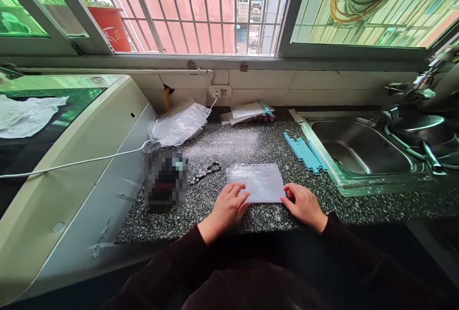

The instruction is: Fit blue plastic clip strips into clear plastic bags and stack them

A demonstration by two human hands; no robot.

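Note:
A clear plastic bag (258, 180) lies flat on the speckled granite counter (201, 205). My left hand (229, 205) rests on the bag's near left corner, fingers curled and pressing down on it. At the bag's near right corner my right hand (304, 203) has its fingers pinched together on the bag's edge, and something small and red shows at the fingertips. A string of beads (206, 172) lies just left of the bag.
Several light-blue strips (304, 153) lie by the steel sink (358, 150) on the right. A stack of clear bags (179, 123) and another pile (247, 112) sit at the back. A white appliance (71, 157) with a cable fills the left; a dark blurred object (165, 181) stands beside it.

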